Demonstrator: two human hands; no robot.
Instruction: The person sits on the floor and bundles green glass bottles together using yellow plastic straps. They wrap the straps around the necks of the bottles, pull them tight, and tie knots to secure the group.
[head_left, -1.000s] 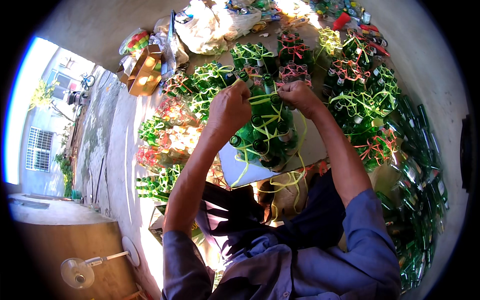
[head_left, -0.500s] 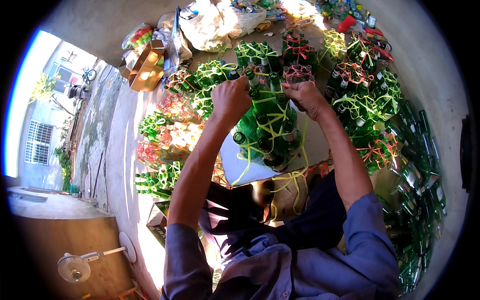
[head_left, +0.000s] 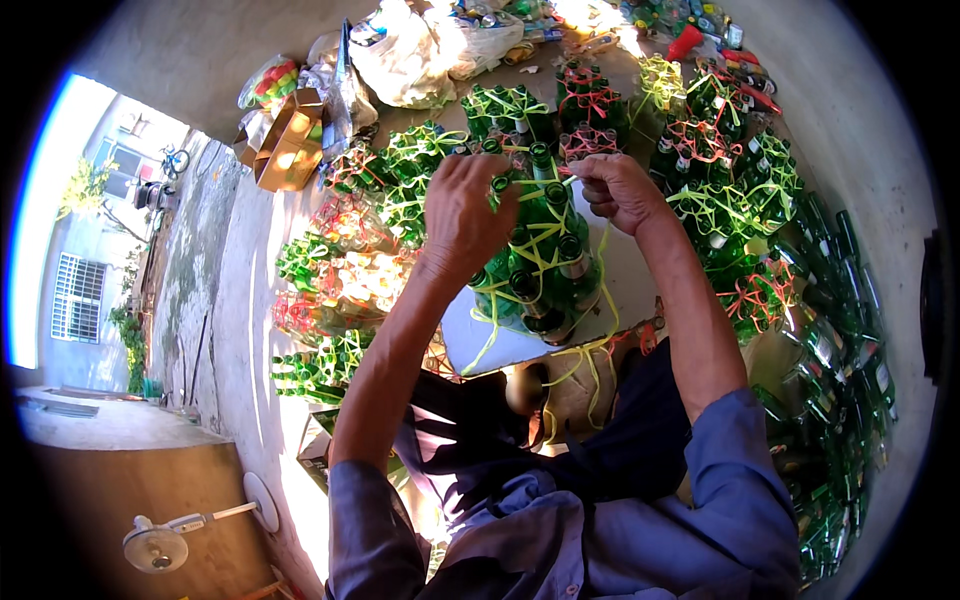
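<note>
A bundle of green glass bottles (head_left: 540,285), laced with yellow-green straps (head_left: 549,243), stands on a pale flat board (head_left: 622,285). At its upper left, my left hand (head_left: 468,205) has bent fingers over the bottle necks; whatever they hold is hidden. My right hand (head_left: 615,190), at the upper right of the bundle, pinches a strap beside a bottle neck. Loose strap ends dangle below the board between my legs.
Tied bottle bundles (head_left: 724,210) surround the board. Loose bottles (head_left: 840,340) pile along the right wall. Plastic bags (head_left: 395,65) and a cardboard box (head_left: 285,145) lie at the upper left. A white fan (head_left: 160,545) is at the lower left.
My left hand has loosened from a fist into more extended, bent fingers over the necks. My right hand has shifted slightly rightward, still pinching.
</note>
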